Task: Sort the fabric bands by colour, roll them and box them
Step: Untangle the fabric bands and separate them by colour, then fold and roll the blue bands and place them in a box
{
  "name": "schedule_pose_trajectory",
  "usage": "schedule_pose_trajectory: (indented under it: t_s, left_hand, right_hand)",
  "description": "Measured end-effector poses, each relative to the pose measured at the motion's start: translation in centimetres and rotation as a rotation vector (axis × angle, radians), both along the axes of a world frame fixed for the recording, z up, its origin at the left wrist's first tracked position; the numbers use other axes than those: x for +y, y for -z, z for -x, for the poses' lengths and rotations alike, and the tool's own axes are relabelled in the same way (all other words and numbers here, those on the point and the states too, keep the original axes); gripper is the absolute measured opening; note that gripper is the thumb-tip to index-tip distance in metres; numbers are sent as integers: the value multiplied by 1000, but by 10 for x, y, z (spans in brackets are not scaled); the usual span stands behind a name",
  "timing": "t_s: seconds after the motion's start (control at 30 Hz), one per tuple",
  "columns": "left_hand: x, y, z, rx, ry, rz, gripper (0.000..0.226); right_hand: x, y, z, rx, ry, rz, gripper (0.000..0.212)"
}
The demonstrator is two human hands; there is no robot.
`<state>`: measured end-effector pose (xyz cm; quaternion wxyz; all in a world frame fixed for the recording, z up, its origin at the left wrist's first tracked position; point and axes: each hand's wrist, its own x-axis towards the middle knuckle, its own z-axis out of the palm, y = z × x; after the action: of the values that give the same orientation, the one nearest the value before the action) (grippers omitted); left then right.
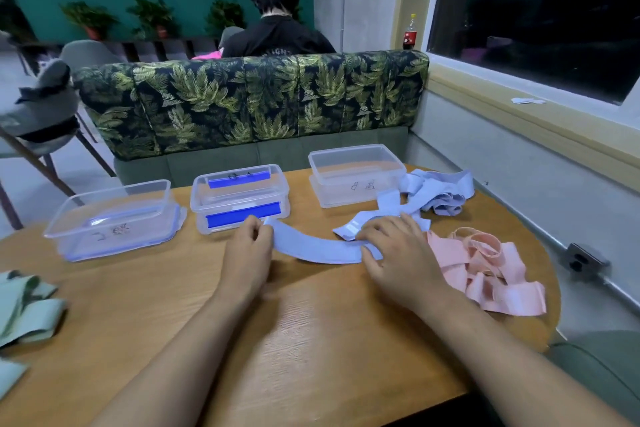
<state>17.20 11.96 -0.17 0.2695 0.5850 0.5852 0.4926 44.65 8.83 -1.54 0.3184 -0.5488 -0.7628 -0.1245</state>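
one flat, curved lilac fabric band [318, 251]

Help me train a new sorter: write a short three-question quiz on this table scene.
1. True or false: the pile of pale pink fabric bands lies on the left side of the wooden table.
2. Which colour is the long fabric band held between the left hand and the right hand? A. green B. light blue C. pink
3. Fill in: ___ clear plastic boxes stand along the table's far edge.
Key: 1 false, it lies on the right; 2 B; 3 three.
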Motion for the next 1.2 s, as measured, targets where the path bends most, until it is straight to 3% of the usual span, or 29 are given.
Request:
schedule_pose_trajectory:
  t_s: [0.1,0.17,0.23,0.4,0.77,1.0,1.2]
  left_hand:
    - [-11,8,57,120,-52,21,32]
    - [-20,11,89,101,-98,34,32]
    - [-32,13,115,24,-82,56,32]
    - [-43,17,144,-452,119,84,24]
    - [-48,15,128,-590,176,3,21]
    - [-54,24,137,-338,-56,-11,38]
    - [-54,28,135,-263,-116,-47,29]
  right_hand:
    - [7,12,41,17,-93,105,26]
    - [8,19,71,40,-156,218,29]
    - [9,26,99,47,-206,328,40]
    - [14,32,137,-9,-238,416,53]
    - [5,34,121,4,-230,442,49]
    - [5,31,106,134,-236,490,41]
    - [4,29,102,364,-222,462,19]
